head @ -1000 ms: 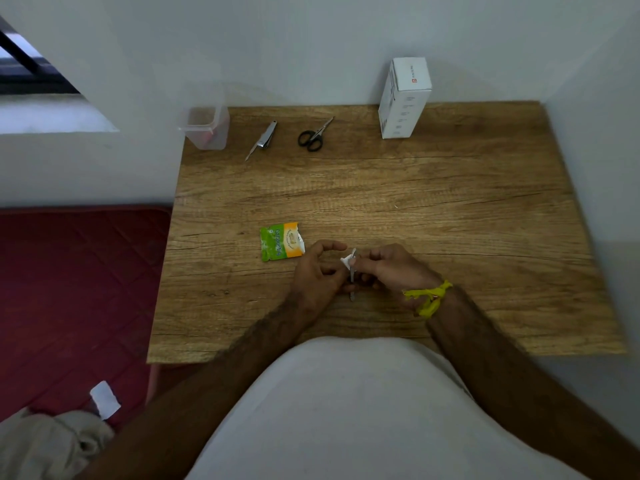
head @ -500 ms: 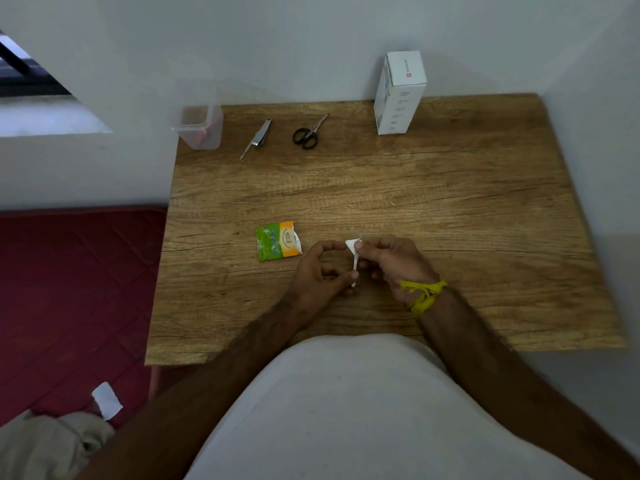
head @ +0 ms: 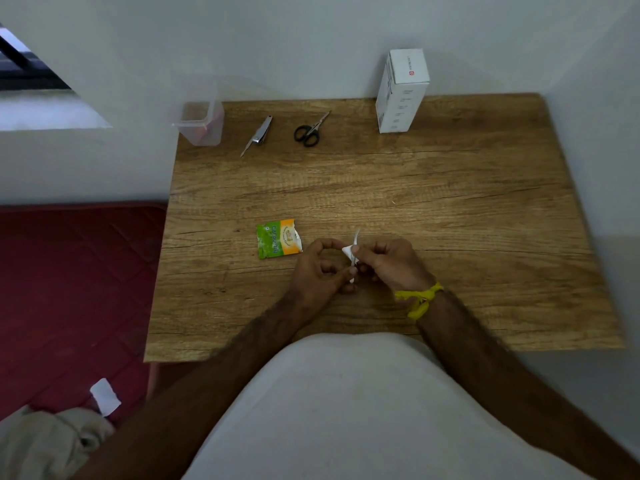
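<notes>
I see both hands meeting over the near middle of the wooden table, with a slender white piece held between them. I can't tell what it is; it is too small and partly covered by fingers.

Its long axis runs almost straight away from me. The far tip points toward the back wall and leans a touch to the right, and the near tip points back at the body. A small white flap sticks out to the left near its middle.

My left hand has its fingers curled and pinches the near end between thumb and fingertip. My right hand is curled too and pinches the piece higher up, by the flap. The piece looks lifted just off the wood, though I can't be sure.

A yellow thread is tied round the right wrist. Just left of the left hand lies a torn green-and-orange sachet, flat on the table.

Along the far edge, well apart from the hands, I see:
- a clear plastic container
- a nail clipper
- black-handled scissors
- an upright white carton
</notes>
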`<action>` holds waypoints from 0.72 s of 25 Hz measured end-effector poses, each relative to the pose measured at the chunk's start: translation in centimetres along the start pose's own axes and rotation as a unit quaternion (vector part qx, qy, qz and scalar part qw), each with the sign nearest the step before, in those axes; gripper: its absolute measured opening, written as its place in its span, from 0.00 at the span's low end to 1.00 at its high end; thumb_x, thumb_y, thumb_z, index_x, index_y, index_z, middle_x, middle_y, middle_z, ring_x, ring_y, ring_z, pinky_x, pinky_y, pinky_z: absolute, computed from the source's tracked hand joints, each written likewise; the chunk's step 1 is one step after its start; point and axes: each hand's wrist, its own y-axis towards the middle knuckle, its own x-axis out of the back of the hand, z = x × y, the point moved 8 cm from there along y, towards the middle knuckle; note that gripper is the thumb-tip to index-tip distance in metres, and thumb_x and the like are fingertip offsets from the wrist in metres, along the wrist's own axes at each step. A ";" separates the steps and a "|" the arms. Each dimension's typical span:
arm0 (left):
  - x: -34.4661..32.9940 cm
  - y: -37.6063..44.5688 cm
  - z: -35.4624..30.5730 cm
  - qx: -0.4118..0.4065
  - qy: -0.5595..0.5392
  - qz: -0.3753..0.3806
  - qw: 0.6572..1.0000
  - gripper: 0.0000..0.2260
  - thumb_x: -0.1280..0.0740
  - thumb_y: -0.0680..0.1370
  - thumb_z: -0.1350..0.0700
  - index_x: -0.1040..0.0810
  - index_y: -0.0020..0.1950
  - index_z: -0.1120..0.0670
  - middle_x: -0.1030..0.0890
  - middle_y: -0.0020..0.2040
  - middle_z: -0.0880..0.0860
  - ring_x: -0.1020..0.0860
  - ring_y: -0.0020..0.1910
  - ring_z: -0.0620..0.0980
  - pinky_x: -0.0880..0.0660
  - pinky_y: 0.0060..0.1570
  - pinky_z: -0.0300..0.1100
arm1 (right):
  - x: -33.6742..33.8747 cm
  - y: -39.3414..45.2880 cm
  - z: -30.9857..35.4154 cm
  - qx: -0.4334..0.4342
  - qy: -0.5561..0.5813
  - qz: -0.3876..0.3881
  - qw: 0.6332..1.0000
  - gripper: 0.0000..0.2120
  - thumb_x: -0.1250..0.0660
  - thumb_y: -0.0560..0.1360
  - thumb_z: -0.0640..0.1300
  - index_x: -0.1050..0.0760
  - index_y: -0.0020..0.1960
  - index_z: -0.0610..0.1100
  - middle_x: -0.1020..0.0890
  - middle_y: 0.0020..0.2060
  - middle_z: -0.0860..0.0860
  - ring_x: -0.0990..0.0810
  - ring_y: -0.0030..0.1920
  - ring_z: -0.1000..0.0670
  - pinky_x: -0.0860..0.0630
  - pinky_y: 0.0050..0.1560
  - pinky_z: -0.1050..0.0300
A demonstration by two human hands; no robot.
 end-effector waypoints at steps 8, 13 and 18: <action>-0.2 0.0 0.1 -0.008 0.024 0.021 0.999 0.17 0.27 0.74 0.66 0.26 0.59 0.54 0.15 0.45 0.59 0.15 0.41 0.54 0.18 0.40 0.44 | 0.1 -0.1 -0.7 -0.071 0.124 -0.004 0.990 0.04 0.26 0.73 0.39 0.18 0.40 0.41 0.21 0.31 0.46 0.25 0.31 0.52 0.33 0.29 0.60; -0.3 -0.2 -0.1 -0.017 0.030 0.019 0.999 0.14 0.27 0.75 0.66 0.24 0.56 0.53 0.15 0.45 0.59 0.15 0.41 0.54 0.18 0.40 0.43 | 0.3 -0.1 -0.7 -0.098 0.187 -0.004 0.977 0.08 0.27 0.73 0.37 0.22 0.37 0.42 0.23 0.30 0.47 0.27 0.31 0.52 0.34 0.31 0.59; -0.6 -0.6 -0.4 -0.060 0.093 -0.006 0.994 0.12 0.28 0.77 0.64 0.22 0.58 0.56 0.14 0.41 0.56 0.15 0.38 0.56 0.17 0.40 0.45 | 0.2 0.0 -0.7 -0.116 0.183 -0.013 0.976 0.09 0.26 0.73 0.38 0.22 0.36 0.42 0.23 0.27 0.49 0.26 0.30 0.53 0.35 0.31 0.60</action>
